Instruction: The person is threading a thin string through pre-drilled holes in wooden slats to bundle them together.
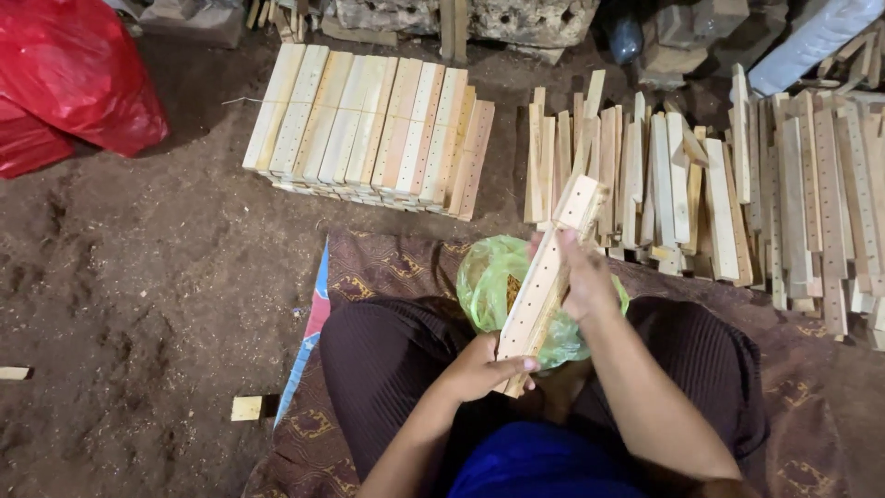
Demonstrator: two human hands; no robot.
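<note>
Drilled wooden slat [546, 277] held slanted over lap, above green plastic bag [489, 277]. Left hand [479, 369] wrapped round lower end, right hand [583, 277] clasping upper part, fingers closed. Likely light, stiff, rough-sawn, not slippery; best gripped by the long edges. Loose slat pile [701, 194] just beyond.

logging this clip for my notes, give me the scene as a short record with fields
setting: dirt floor with a patterned mat
left hand: left hand grips the lower end of a wooden slat
right hand: right hand holds the slat near its upper part
slat: pale wood, row of small holes, tilted up and away
under the slat: green plastic bag on the lap
beyond: neat stack of slats, looser pile of slats
far left: red bag
</note>
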